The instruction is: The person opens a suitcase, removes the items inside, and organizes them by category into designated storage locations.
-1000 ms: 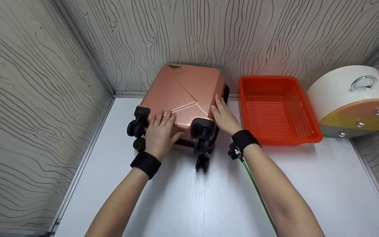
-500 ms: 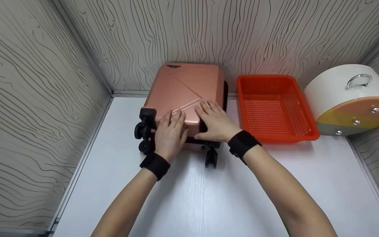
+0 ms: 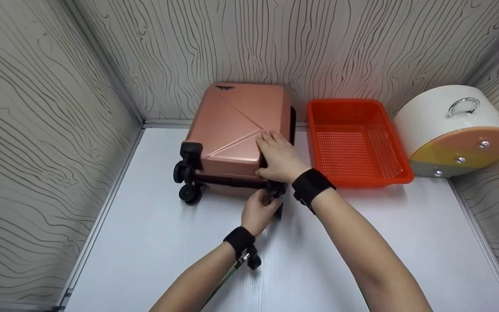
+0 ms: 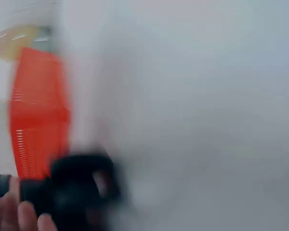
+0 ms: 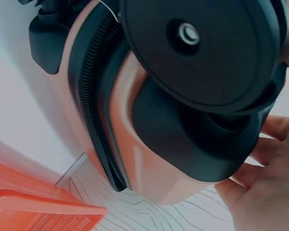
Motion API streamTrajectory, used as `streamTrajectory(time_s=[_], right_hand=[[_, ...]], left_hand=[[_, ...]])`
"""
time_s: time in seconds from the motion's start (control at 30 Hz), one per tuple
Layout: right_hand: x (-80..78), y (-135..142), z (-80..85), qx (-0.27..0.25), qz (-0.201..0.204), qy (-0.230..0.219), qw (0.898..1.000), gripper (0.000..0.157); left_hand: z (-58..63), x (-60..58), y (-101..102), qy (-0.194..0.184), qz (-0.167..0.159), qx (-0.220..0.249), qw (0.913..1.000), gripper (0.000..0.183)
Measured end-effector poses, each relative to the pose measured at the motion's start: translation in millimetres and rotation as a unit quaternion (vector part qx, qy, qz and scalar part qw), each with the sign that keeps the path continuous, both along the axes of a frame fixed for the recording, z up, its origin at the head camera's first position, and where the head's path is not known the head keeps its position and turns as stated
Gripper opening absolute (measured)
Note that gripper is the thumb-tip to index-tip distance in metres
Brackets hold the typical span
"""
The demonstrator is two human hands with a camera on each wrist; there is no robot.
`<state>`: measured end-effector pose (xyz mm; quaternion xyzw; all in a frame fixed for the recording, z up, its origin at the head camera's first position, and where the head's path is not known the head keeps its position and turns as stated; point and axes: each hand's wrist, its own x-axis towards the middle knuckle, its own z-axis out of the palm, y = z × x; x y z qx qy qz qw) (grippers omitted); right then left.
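A rose-pink suitcase (image 3: 238, 121) with black wheels lies on its broad side, wheels toward me. My right hand (image 3: 280, 161) rests on its near right corner, fingers on the top face and thumb low by the wheel mount. In the right wrist view the fingers lie along the black corner guard (image 5: 183, 139), close to a large wheel (image 5: 221, 57). My left hand (image 3: 259, 213) is below that corner, thumb and forefinger curled at the lower right wheel (image 3: 279, 211). A dark wheel (image 4: 82, 187) is blurred in the left wrist view, beside fingertips.
A red plastic basket (image 3: 358, 182) stands right of the suitcase. Beyond it is a white rounded case (image 3: 435, 108) with a striped front and metal handles. Patterned walls (image 3: 249, 43) rise behind and at both sides of the white tabletop (image 3: 154, 251).
My left hand has left the suitcase's front edge and moved right, to the lower right wheel. My right hand has shifted from the side onto the corner. The suitcase has turned slightly.
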<state>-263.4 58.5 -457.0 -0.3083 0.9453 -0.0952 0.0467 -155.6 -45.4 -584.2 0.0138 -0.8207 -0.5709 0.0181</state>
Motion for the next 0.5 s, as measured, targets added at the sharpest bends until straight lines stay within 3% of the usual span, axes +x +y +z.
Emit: streamTrajectory(time_s=[0.07, 0.13, 0.2, 0.23, 0.33, 0.5], right_hand=[[0.6, -1.3, -1.7, -0.002, 0.001, 0.001, 1.0, 0.1], [1.3, -2.9, -2.9, -0.002, 0.002, 0.003, 1.0, 0.099], [2.1, -4.9, -3.6, -0.001, 0.0, 0.006, 1.0, 0.099], [2.6, -6.0, -3.6, 0.001, -0.002, 0.008, 1.0, 0.1], [4.0, -9.4, -4.3, 0.014, -0.013, 0.023, 1.0, 0.103], [3.9, -15.3, -7.6, 0.025, -0.023, 0.056, 0.998, 0.11]], left_hand=[[4.1, -3.1, 10.9, -0.077, 0.021, 0.125, 0.9889, 0.025], [7.1, -5.8, 18.6, -0.124, 0.043, 0.222, 0.9662, 0.023], [8.1, -8.1, 23.1, -0.144, 0.061, 0.276, 0.9485, 0.021], [7.9, -8.8, 24.2, -0.145, 0.066, 0.284, 0.9456, 0.019], [6.0, -11.1, 24.0, -0.129, 0.07, 0.269, 0.9519, 0.014], [3.8, -12.4, 15.8, -0.093, 0.046, 0.187, 0.9769, 0.016]])
